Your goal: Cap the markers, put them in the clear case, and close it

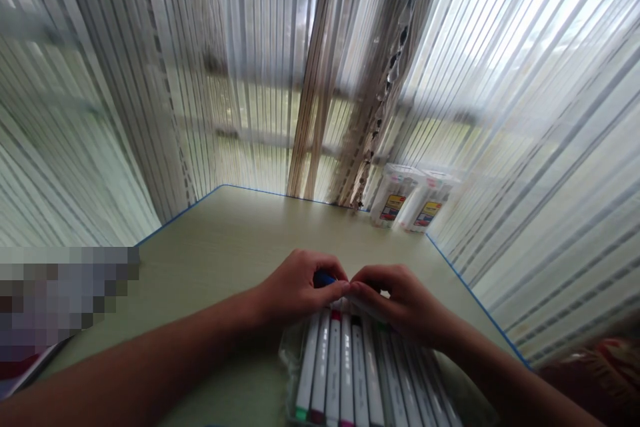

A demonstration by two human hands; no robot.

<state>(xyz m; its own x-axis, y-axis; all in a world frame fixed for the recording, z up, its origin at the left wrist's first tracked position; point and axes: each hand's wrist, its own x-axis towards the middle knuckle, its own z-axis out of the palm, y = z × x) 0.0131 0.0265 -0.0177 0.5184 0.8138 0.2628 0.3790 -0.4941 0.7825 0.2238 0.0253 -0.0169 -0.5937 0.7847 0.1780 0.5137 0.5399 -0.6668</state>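
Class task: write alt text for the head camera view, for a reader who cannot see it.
Two bare hands, left hand and right hand, meet fingertip to fingertip over a blue-capped marker above a clear pack of markers on a pale table. Striped curtains hang behind, with two plastic boxes at the far edge.

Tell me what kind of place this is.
Probably a home or study corner by a window: a pale desk with blue edging, sheer striped curtains all around, and a set of markers under both hands, the left hand and right hand.

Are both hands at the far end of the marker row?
Yes, the left hand and right hand meet fingertip to fingertip over the markers' far ends.
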